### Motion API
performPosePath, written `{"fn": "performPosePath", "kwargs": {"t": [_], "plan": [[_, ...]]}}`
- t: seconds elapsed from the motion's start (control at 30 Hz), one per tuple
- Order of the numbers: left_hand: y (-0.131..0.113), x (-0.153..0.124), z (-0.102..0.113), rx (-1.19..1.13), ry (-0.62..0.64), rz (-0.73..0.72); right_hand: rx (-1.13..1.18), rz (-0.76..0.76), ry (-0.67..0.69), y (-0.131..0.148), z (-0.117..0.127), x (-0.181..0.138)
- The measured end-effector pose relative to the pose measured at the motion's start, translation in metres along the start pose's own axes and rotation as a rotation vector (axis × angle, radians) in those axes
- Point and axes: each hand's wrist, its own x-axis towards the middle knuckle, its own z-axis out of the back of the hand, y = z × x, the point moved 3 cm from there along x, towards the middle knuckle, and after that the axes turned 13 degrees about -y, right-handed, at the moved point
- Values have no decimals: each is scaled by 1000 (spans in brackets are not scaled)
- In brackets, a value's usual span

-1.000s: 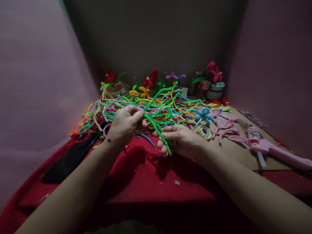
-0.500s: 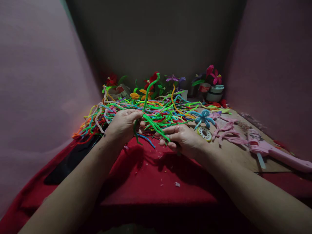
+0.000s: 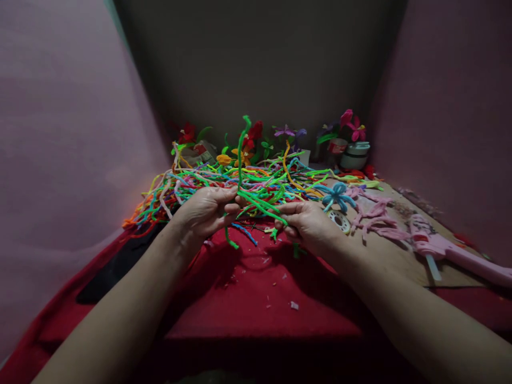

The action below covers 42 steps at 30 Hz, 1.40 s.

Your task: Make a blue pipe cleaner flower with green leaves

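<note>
My left hand [image 3: 206, 210] is closed around a green pipe cleaner [image 3: 240, 154] whose free end stands up and curls above the pile. My right hand [image 3: 306, 221] pinches further green pipe cleaners [image 3: 262, 205] that run across to my left hand. Both hands hover just in front of a big tangled pile of coloured pipe cleaners [image 3: 200, 181] lying on a red cloth [image 3: 260, 298]. The fingertips of the two hands are close together.
A blue pipe-cleaner flower [image 3: 337, 194], a tape roll [image 3: 339, 220], pink pipe-cleaner shapes [image 3: 374, 216] and a pink glue gun [image 3: 444, 248] lie on a brown board at right. Finished flowers [image 3: 250, 136] and small pots [image 3: 354, 152] stand at the back. A black object [image 3: 116, 266] lies left.
The green pipe cleaner's free end has swung up from lying over the pile to standing upright. My right hand has slid along the green strands and moved slightly away from me.
</note>
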Motion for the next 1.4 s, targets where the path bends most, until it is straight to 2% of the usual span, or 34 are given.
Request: {"fn": "performPosePath", "kwargs": {"t": [0.13, 0.23, 0.3, 0.43, 0.53, 0.67, 0.8, 0.93, 1.03, 1.2, 1.4], "plan": [[3, 0, -3, 34, -37, -185, -73, -16, 36, -4, -1, 1], [5, -1, -5, 117, -81, -288, -100, -4, 113, -3, -1, -2], [6, 0, -7, 173, -85, -305, -127, 8, 216, 0, 0, -6], [6, -3, -8, 262, -58, -301, -79, 35, 513, 12, 1, -16], [10, -10, -14, 328, -15, -256, -3, 57, 589, 16, 1, -18], [20, -24, -27, 443, 3, -264, 2, 27, 531, 11, -4, -14], [29, -31, -34, 513, -18, -303, 27, 20, 366, 5, -10, -12], [32, -29, -34, 553, 12, -276, -184, 239, 131, 10, -7, -12], [30, -27, -33, 560, 50, -240, -318, 361, 16, 15, -3, -12], [24, -29, -32, 568, 78, -156, -319, 343, -45, 14, 0, -10], [13, -26, -27, 723, 193, -181, -124, 236, 13, 13, 0, -9]]}}
